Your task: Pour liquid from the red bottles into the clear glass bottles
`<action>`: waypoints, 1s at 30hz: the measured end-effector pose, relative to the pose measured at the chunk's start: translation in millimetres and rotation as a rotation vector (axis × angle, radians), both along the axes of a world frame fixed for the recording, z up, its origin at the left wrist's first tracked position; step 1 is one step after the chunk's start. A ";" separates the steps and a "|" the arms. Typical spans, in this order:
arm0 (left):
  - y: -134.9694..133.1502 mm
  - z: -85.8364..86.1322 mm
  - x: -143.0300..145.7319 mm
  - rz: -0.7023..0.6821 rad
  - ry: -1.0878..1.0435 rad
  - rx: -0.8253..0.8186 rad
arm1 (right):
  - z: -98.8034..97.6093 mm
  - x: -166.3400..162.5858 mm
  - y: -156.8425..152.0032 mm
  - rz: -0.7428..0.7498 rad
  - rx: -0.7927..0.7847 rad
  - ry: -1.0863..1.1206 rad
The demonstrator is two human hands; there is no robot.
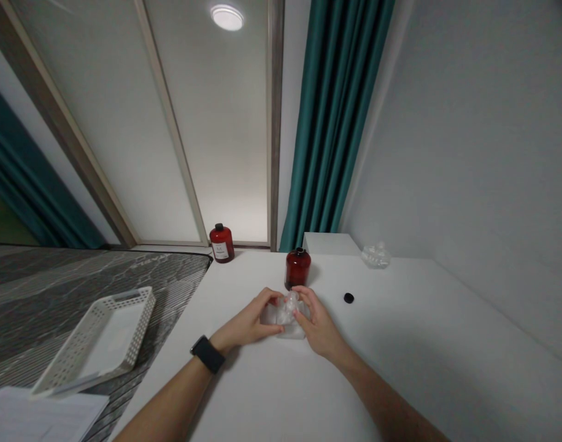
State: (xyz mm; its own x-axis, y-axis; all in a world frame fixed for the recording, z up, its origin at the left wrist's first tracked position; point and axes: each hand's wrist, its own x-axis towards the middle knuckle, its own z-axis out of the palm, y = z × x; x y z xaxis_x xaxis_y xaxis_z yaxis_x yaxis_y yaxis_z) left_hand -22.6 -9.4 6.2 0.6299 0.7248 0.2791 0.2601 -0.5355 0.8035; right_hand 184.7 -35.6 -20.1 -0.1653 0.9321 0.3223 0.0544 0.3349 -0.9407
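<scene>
My left hand (250, 320) and right hand (321, 328) both grip the clear plastic piece (288, 314) between thumb and fingers, low over the tabletop (281, 393), just in front of the uncapped red bottle (297, 270). The plastic's bunched tip points up between my fingers; its long axis I cannot tell. The bottle stands upright, long axis vertical, mouth up, the black cap (349, 298) apart to its right.
</scene>
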 end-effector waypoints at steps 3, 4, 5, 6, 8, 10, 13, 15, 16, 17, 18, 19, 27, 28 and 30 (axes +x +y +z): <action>-0.4 0.4 -0.5 0.010 0.013 0.008 | 0.7 -1.5 -0.6 -0.015 0.000 -0.007; -0.6 0.6 -0.4 0.012 0.016 0.011 | 0.9 -1.7 -0.7 -0.020 0.001 -0.011; -0.8 0.8 -0.3 0.016 0.016 0.015 | 1.0 -1.7 -0.8 -0.024 0.004 -0.014; -0.9 1.0 0.0 0.021 0.016 0.021 | 1.2 -1.5 -0.9 -0.025 0.010 -0.015; -1.0 1.4 0.6 0.034 0.012 0.031 | 2.0 -0.6 -0.6 -0.018 0.024 -0.021; -1.1 2.1 1.2 0.042 0.001 0.025 | 3.6 1.4 0.0 -0.026 0.053 -0.036; -0.6 3.4 0.4 0.047 -0.032 -0.009 | 7.8 6.1 1.0 -0.073 0.126 -0.050; 0.8 3.4 -1.7 0.071 -0.065 -0.033 | 10.4 9.8 1.7 -0.098 0.164 -0.043; 1.8 3.0 -3.0 0.094 -0.089 -0.048 | 11.3 11.4 1.9 -0.096 0.170 -0.043; 3.0 2.4 -4.2 0.117 -0.117 -0.067 | 11.8 12.7 2.1 -0.087 0.167 -0.043; 4.3 1.7 -5.1 0.134 -0.147 -0.092 | 11.9 13.6 2.3 -0.071 0.157 -0.043; 5.5 0.9 -5.6 0.143 -0.180 -0.123 | 11.6 14.1 2.4 -0.052 0.141 -0.043; 9.1 -1.2 -1.4 0.067 -0.340 -0.326 | 10.9 11.2 2.2 0.007 0.047 -0.012; 9.2 -1.1 -1.9 0.075 -0.326 -0.313 | 11.6 11.0 2.1 0.014 0.045 -0.007; 9.0 -0.8 -4.0 0.092 -0.282 -0.268 | 12.8 10.9 2.0 0.022 0.048 0.004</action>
State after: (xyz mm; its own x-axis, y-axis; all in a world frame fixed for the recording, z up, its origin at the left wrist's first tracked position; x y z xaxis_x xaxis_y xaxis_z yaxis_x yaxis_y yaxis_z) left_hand -26.6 -0.4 5.5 0.4851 0.8450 0.2252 0.0467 -0.2822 0.9582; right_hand 195.6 -33.5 -7.3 -0.1846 0.9118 0.3668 0.0430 0.3804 -0.9238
